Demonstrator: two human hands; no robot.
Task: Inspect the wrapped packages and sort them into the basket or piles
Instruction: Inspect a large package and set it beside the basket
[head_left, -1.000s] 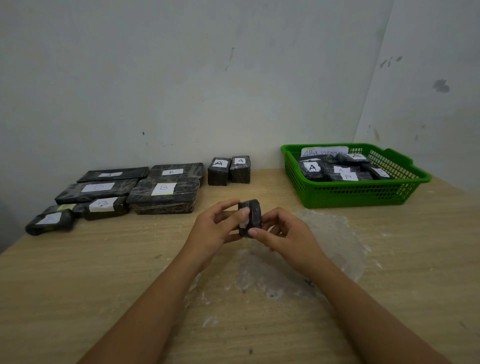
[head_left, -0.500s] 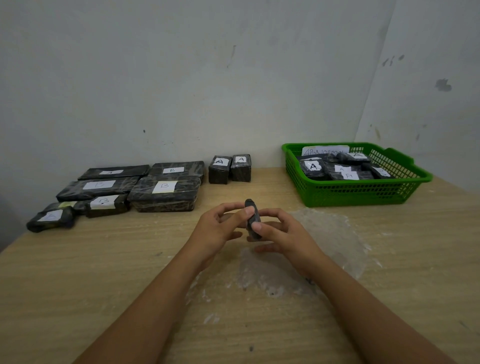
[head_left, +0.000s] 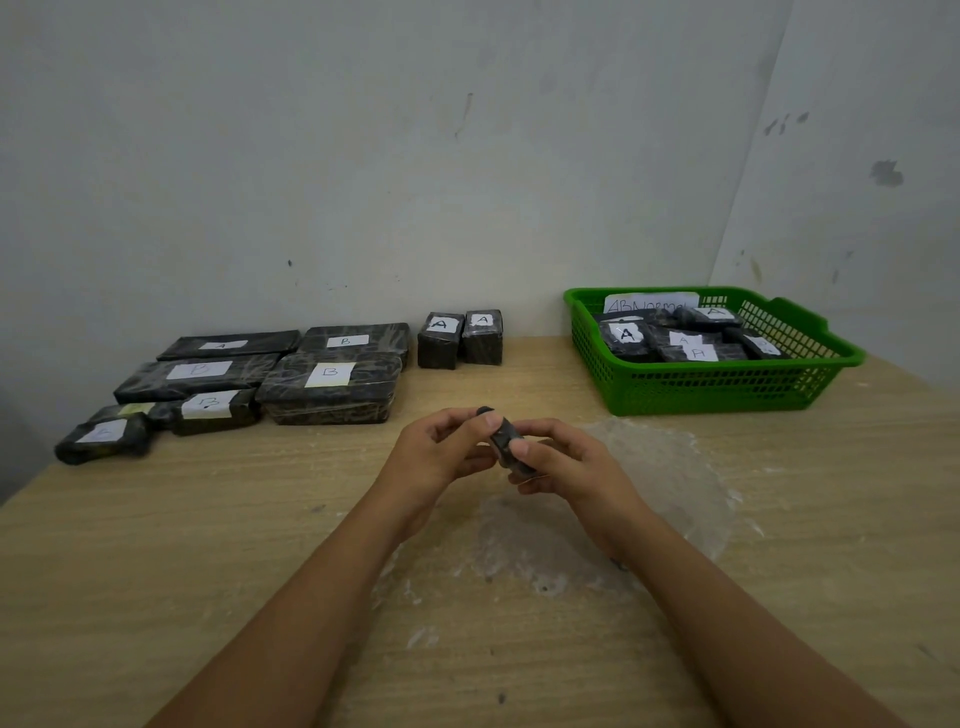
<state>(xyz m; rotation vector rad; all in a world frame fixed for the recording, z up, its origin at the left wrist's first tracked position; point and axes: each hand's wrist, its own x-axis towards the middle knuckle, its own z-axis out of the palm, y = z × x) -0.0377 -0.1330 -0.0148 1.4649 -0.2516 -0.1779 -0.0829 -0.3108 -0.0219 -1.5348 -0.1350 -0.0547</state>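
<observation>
Item 1, nearest you: wooden table, pale grain, with a crumpled sheet of clear plastic film lying on it from centre toward 3 o'clock, under your hands.

Item 2, just above the film at centre: small dark wrapped package, held clear of the table. Your left hand pinches its upper end between thumb and fingertips; your right hand curls round its lower end, thumb on the near face.

Item 3, at 10 o'clock: pile of flat dark packages, white labels, most marked B.

Item 4, at 12 o'clock: two small blocks marked A, side by side against the wall.

Item 5, at 2 o'clock: green basket holding packages marked A and a handwritten card.

Item 6, behind: plain scuffed wall, corner at right.

Change since a second ago: the package is turned edge-on and tilted; both grips stay.
</observation>
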